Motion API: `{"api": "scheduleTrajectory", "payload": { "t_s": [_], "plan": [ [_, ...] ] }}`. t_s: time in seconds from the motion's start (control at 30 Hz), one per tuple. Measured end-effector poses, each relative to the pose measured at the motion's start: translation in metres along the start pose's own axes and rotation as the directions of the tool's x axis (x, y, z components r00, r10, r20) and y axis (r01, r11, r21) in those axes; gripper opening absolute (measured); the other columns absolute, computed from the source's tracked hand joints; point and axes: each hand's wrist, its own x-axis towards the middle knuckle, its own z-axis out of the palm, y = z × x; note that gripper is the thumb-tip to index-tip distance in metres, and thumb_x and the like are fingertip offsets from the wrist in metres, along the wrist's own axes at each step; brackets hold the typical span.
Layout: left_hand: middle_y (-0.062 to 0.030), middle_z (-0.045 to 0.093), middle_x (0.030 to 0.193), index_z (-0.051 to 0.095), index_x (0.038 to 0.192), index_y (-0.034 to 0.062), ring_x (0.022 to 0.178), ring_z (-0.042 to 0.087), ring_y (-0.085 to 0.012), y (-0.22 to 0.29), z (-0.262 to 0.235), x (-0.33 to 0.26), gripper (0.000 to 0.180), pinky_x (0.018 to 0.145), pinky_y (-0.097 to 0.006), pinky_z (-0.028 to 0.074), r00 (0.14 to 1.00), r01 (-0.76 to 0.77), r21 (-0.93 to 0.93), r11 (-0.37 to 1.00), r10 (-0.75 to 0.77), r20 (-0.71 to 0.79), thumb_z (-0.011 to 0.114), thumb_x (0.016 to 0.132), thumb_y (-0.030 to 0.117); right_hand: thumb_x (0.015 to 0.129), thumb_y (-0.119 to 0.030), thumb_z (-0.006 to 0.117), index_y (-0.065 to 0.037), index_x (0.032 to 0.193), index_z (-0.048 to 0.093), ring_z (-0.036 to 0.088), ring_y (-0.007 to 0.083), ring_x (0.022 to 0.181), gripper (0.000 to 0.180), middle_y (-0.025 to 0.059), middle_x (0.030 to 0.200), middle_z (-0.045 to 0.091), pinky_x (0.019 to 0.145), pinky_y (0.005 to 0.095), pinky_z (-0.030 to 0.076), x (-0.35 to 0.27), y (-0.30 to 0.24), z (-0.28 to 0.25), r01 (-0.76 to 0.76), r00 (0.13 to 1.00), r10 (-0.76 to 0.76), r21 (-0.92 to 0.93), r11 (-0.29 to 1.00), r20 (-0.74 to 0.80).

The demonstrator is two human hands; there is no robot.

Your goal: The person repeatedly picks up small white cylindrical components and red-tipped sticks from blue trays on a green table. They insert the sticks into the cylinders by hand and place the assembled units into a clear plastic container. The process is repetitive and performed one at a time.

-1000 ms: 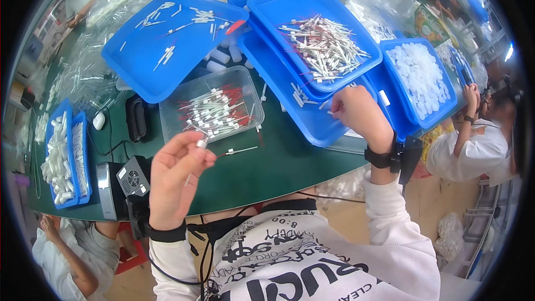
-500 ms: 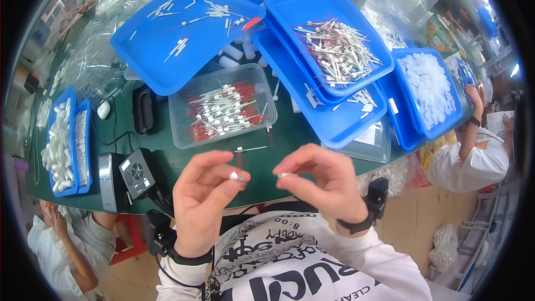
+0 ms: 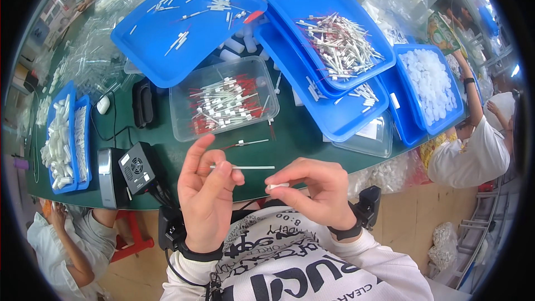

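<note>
At lower centre, my left hand [image 3: 207, 200] pinches a thin white stick [image 3: 245, 167]; my right hand [image 3: 312, 192] pinches a small white cap [image 3: 278, 186].

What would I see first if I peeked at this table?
Probably the big bright blue plastic trays spread over the dark green table, some strewn with thin white sticks. In the middle sits a clear plastic box of red-tipped white sticks. Nearest, the left hand pinches a thin white stick, the right hand a small white cap.
</note>
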Motion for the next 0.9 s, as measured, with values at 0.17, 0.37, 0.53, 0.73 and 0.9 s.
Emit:
{"api": "scheduleTrajectory", "payload": {
  "t_s": [0.17, 0.37, 0.53, 0.73, 0.9],
  "plan": [
    [-0.0008, 0.053, 0.098, 0.047, 0.131, -0.001, 0.08, 0.055, -0.008, -0.002, -0.003, -0.003, 0.038, 0.074, -0.022, 0.047, 0.994, 0.091, -0.115, 0.989, -0.083, 0.068, 0.058, 0.095, 0.005, 0.083, 0.004, 0.07, 0.003, 0.101, 0.07, 0.068, 0.0139, 0.079, 0.018, 0.0125, 0.093, 0.071, 0.065, 0.0246, 0.057, -0.006, 0.004, -0.002, -0.008, 0.988, 0.02, 0.081, 0.997, -0.15],
    [-0.0029, 0.055, 0.095, 0.048, 0.13, -0.0008, 0.084, 0.059, -0.0146, -0.009, -0.006, -0.003, 0.037, 0.078, -0.029, 0.049, 0.992, 0.089, -0.127, 0.988, -0.076, 0.105, 0.058, 0.094, 0.003, 0.08, 0.008, 0.071, 0.004, 0.098, 0.071, 0.068, 0.0145, 0.077, 0.018, 0.0133, 0.09, 0.071, 0.063, 0.0236, 0.057, -0.003, 0.002, -0.011, 0.04, 0.991, -0.036, 0.031, 0.999, -0.13],
    [-0.003, 0.055, 0.094, 0.045, 0.134, -0.0023, 0.083, 0.059, -0.0147, -0.011, -0.003, -0.002, 0.043, 0.076, -0.028, 0.049, 0.99, 0.104, -0.118, 0.988, -0.092, 0.104, 0.058, 0.093, 0.001, 0.08, 0.008, 0.071, 0.004, 0.099, 0.072, 0.068, 0.0147, 0.076, 0.019, 0.0141, 0.09, 0.071, 0.063, 0.0234, 0.058, -0.006, 0.007, -0.016, 0.067, 0.99, -0.067, -0.001, 0.998, -0.127],
    [-0.0037, 0.055, 0.094, 0.042, 0.139, -0.0037, 0.08, 0.061, -0.016, -0.013, -0.003, -0.003, 0.051, 0.072, -0.028, 0.05, 0.993, 0.077, -0.043, 0.996, -0.073, 0.089, 0.058, 0.091, -0.002, 0.08, 0.006, 0.072, 0.003, 0.099, 0.072, 0.068, 0.0138, 0.074, 0.019, 0.0137, 0.089, 0.071, 0.062, 0.0232, 0.058, -0.004, 0.009, -0.019, 0.059, 0.992, -0.059, -0.003, 0.998, -0.113],
    [-0.0048, 0.055, 0.094, 0.047, 0.134, -0.0045, 0.078, 0.064, -0.0172, -0.016, -0.006, -0.004, 0.048, 0.069, -0.028, 0.053, 0.996, 0.032, 0.046, 0.998, -0.036, 0.084, 0.06, 0.088, -0.007, 0.08, 0.004, 0.072, 0.001, 0.097, 0.073, 0.068, 0.0148, 0.073, 0.018, 0.0114, 0.088, 0.071, 0.06, 0.0246, 0.056, -0.005, 0.01, -0.022, -0.003, 0.999, 0.001, -0.05, 0.999, -0.045]
  ]
}}
